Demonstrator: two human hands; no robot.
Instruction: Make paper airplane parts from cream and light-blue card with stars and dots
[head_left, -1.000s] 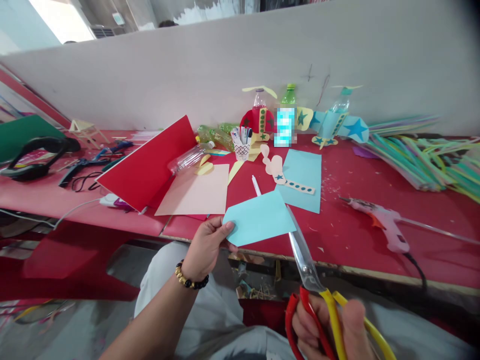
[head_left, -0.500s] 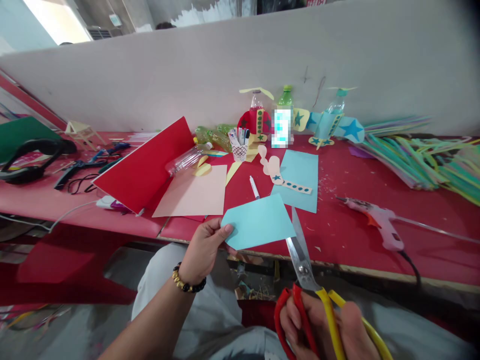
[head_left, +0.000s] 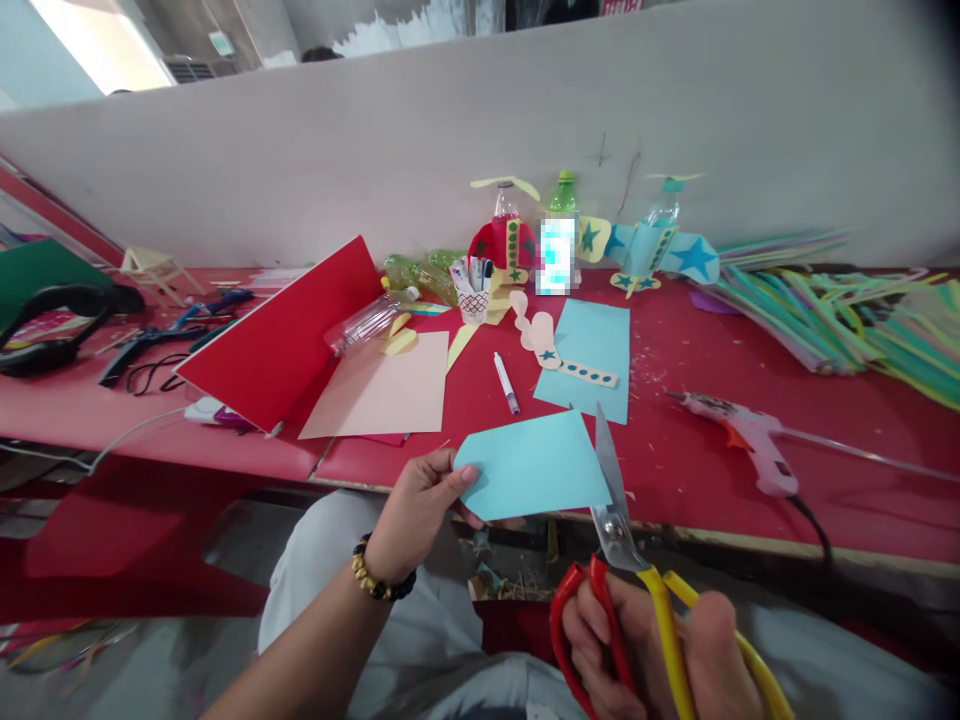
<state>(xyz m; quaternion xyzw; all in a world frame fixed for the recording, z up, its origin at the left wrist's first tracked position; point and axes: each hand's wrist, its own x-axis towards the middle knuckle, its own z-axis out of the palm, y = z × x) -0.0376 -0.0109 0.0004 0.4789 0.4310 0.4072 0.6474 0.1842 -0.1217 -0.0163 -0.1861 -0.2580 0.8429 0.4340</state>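
Note:
A piece of light blue paper (head_left: 536, 465) is pinched at its left end by my left hand (head_left: 427, 490), thumb on top. Its two left corners are cut at a slant. My right hand (head_left: 630, 640) grips scissors (head_left: 616, 535) with one red and one yellow handle, their blades parted around the paper's right corner. Part of one blade is hidden behind the paper. On the table beyond lie a white marker (head_left: 506, 384), a larger light blue sheet (head_left: 592, 335) and a pale pink strip with dark dots (head_left: 589, 373).
A pink glue gun (head_left: 750, 440) with its cord lies to the right, before bundled coloured straws (head_left: 817, 310). Bottle airplanes (head_left: 660, 240) stand along the wall. Leftward are a pen cup (head_left: 473, 303), a pink sheet (head_left: 382, 390), a clear bottle (head_left: 367, 320) and a leaning red board (head_left: 285, 340).
The light blue paper and my left hand have shifted slightly right and down. The scissors now reach further over the paper's right corner. The view has turned a little.

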